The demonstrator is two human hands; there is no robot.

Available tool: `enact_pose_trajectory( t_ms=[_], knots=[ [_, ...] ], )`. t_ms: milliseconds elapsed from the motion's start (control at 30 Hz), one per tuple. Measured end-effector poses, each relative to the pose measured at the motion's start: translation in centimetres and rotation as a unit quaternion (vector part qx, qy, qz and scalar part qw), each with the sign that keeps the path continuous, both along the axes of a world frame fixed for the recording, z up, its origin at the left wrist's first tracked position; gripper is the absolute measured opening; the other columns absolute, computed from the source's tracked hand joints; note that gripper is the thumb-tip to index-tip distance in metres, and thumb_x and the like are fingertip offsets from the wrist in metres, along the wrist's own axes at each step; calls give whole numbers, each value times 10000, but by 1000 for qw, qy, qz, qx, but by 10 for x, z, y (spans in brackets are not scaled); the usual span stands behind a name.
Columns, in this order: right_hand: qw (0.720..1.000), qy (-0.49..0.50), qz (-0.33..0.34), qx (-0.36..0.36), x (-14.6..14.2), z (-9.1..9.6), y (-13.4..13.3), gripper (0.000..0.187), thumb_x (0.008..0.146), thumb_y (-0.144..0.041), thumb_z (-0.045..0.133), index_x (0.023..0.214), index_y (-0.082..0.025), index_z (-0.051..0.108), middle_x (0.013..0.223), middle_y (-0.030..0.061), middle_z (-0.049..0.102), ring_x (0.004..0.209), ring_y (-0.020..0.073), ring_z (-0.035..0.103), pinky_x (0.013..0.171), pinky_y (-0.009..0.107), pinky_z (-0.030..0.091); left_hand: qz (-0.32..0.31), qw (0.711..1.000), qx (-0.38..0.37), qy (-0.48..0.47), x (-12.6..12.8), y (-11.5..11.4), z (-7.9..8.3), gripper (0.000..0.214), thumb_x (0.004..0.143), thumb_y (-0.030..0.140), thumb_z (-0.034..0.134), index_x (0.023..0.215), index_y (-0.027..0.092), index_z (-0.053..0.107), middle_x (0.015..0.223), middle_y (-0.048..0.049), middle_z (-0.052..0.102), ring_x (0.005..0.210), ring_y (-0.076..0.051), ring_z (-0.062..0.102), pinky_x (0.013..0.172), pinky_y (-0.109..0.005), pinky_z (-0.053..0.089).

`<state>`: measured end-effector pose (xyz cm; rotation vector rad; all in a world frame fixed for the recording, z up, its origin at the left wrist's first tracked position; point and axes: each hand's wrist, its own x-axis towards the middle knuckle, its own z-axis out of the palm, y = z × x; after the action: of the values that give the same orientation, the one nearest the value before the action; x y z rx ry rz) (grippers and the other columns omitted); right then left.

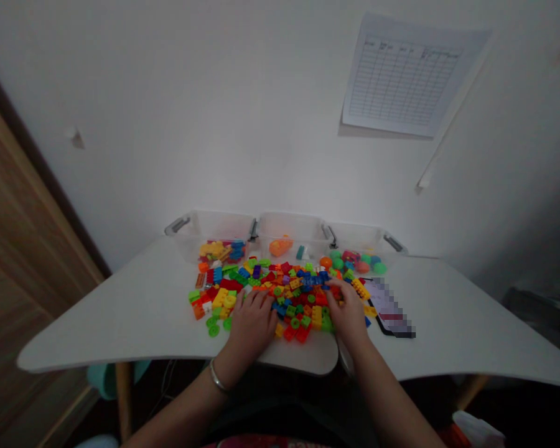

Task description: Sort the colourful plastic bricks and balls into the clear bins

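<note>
A heap of colourful plastic building bricks (284, 289) lies on the white table (135, 311) in front of me. My left hand (252, 323) rests palm down on the near left part of the heap, fingers stretched over the bricks. My right hand (350, 311) lies on the near right part, fingers curled onto the bricks near a blue piece (315, 281); whether it grips one I cannot make out. A silver bangle (217, 378) sits on my left wrist.
Three clear plastic bins stand at the back: the left bin (210, 233) holds bricks, the middle bin (289, 233) an orange piece, the right bin (361, 242) round coloured pieces. A phone (392, 311) lies right of the heap. A printed sheet (401, 78) hangs on the wall.
</note>
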<state>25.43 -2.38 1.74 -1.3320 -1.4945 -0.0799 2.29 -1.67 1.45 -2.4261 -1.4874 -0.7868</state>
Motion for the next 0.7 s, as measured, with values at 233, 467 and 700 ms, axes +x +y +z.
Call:
enact_pose_trajectory(
  t_ms=[233, 467, 700],
  knots=[
    [997, -63, 35, -23, -20, -18, -6, 113, 821, -235, 563, 921, -218, 615, 1011, 90, 699, 948, 255, 646, 850, 440, 511, -5, 999, 28, -22, 1, 2, -5, 277, 889, 251, 492, 1104, 212, 662, 1164, -84, 686, 1123, -290, 574, 1067, -556, 324],
    [996, -83, 42, 0, -22, -19, -9, 79, 828, -222, 580, 905, -213, 587, 991, 85, 693, 932, 242, 629, 838, 421, 505, -82, 994, 44, -51, -3, 0, -2, 343, 918, 233, 434, 1222, 210, 591, 1206, -71, 669, 1160, -255, 553, 1105, -542, 275],
    [991, -121, 58, -17, -28, -10, -13, 77, 827, -160, 559, 807, -230, 585, 936, 37, 712, 890, 224, 622, 831, 401, 478, -133, 990, -20, -38, 8, -1, 8, 388, 873, 255, 542, 1259, 222, 569, 1239, -65, 653, 1152, -244, 553, 1075, -501, 333]
  ],
)
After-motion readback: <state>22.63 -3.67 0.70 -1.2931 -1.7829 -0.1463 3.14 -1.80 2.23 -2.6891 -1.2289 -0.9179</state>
